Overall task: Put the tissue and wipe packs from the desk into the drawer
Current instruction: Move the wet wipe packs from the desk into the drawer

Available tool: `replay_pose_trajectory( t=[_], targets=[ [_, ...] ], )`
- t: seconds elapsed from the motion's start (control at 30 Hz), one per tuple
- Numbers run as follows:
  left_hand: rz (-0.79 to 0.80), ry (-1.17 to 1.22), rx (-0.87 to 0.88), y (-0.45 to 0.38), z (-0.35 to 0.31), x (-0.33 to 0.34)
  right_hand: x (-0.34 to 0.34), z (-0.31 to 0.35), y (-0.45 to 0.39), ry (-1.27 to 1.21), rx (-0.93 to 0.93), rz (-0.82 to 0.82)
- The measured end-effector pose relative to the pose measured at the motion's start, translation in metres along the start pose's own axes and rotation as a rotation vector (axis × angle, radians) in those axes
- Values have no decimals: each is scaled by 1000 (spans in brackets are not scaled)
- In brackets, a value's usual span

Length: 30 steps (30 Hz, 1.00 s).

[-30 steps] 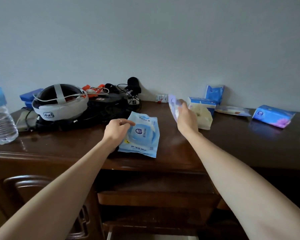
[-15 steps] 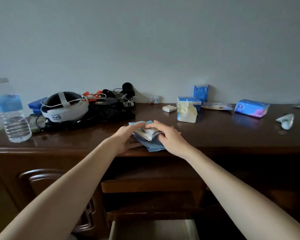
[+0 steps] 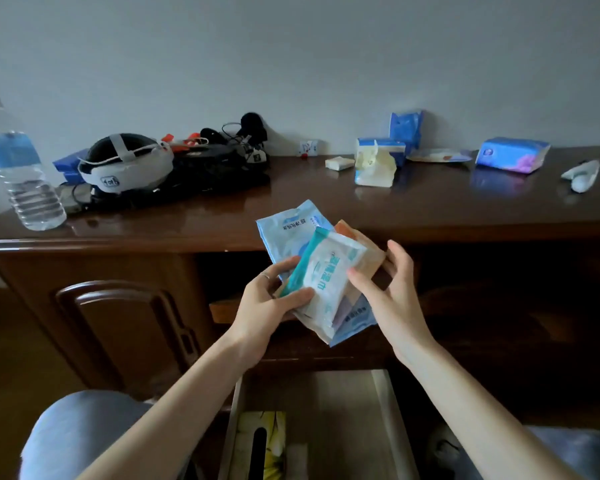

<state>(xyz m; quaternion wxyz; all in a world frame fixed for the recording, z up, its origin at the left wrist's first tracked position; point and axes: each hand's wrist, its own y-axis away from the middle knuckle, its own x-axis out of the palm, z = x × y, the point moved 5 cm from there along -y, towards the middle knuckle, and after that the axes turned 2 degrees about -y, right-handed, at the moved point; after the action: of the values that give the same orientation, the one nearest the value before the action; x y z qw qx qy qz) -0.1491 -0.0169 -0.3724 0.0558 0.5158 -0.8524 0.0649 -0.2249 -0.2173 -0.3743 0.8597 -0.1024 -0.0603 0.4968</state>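
both hands hold a fanned stack of wipe packs (image 3: 321,271) in the air in front of the desk (image 3: 430,209) edge, above the open drawer (image 3: 347,410). left hand (image 3: 269,301) is closed around the stack's lower left edge, thumb across the front of the top white pack with a teal stripe, fingers curled behind. right hand (image 3: 392,289) is partly open, its thumb pressing on the top pack's right side and its fingers spread behind the stack's right edge. a light blue pack sticks out at the back of the stack, with an orange-tinted one beside it. the drawer below holds a yellow-patterned box (image 3: 260,445) at its left side. still on the desk, near the wall at the right, lie a pale yellow tissue pack (image 3: 374,168), a blue and white pack (image 3: 383,147) behind it, a blue pack leaning on the wall (image 3: 406,128), a flat pack (image 3: 439,155) and a blue and purple tissue pack (image 3: 511,154). a water bottle (image 3: 18,168) stands at the far left, beside a headset (image 3: 125,164) and cables.
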Motion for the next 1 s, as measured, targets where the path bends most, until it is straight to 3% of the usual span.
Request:
replay_pose_trajectory(
  t=[0.07, 0.2, 0.3, 0.37, 0.43, 0.67, 0.87, 1.0],
  targets=[
    [52, -22, -57, 16, 38, 0, -10, -38, 20, -17, 141, -53],
    [96, -67, -291, 36, 124, -4, -14, -122, 59, -56, 460, -2],
    [51, -209, -448, 45, 188, -12, -17, -168, 80, -64, 538, 68],
    [73, -381, -499, 50, 223, -14, -16, -193, 91, 4, 564, 145],
    [100, -404, -526, 53, 250, -10, -17, -216, 101, 38, 642, 167],
    [-46, -343, -609, 44, 316, -7, -58, -273, 103, 56, 812, -115],
    [-121, -390, -658, 34, 363, 5, -99, -287, 95, 178, 753, -394],
    [-104, -518, -705, 23, 392, 20, -124, -298, 99, 320, 784, -399]
  ],
)
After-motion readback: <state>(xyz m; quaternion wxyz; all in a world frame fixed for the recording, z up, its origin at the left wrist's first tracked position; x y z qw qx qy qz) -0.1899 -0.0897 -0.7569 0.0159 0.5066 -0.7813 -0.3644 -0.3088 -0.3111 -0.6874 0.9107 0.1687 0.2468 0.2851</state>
